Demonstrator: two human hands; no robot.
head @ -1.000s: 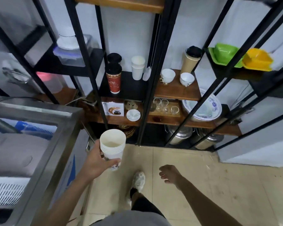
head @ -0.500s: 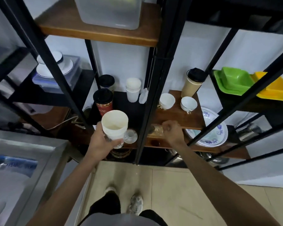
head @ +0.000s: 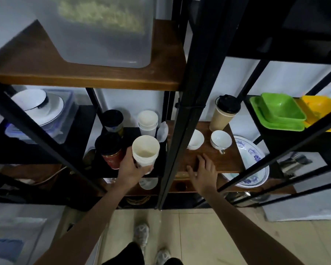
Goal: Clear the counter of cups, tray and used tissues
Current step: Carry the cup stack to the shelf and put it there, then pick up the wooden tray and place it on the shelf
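My left hand (head: 131,169) grips a stack of white paper cups (head: 145,151) upright, just in front of the dark shelf (head: 131,131) of a black metal rack. Behind the held stack, another short stack of white paper cups (head: 148,121) stands on that shelf. My right hand (head: 203,172) lies flat, fingers spread, on the front of the wooden shelf (head: 214,159) to the right of the rack's central post (head: 178,131); it holds nothing.
Two dark-lidded canisters (head: 110,148) stand left of the held cups. White ceramic cups (head: 221,139), a lidded brown takeaway cup (head: 225,113), a blue-patterned plate (head: 251,161) and green and yellow trays (head: 279,111) fill the right shelves. A clear bin (head: 103,31) sits above.
I have come closer to the rack. My left hand has carried the cup stack up toward the dark shelf. My right hand rose from near the floor and settled on the wooden shelf.
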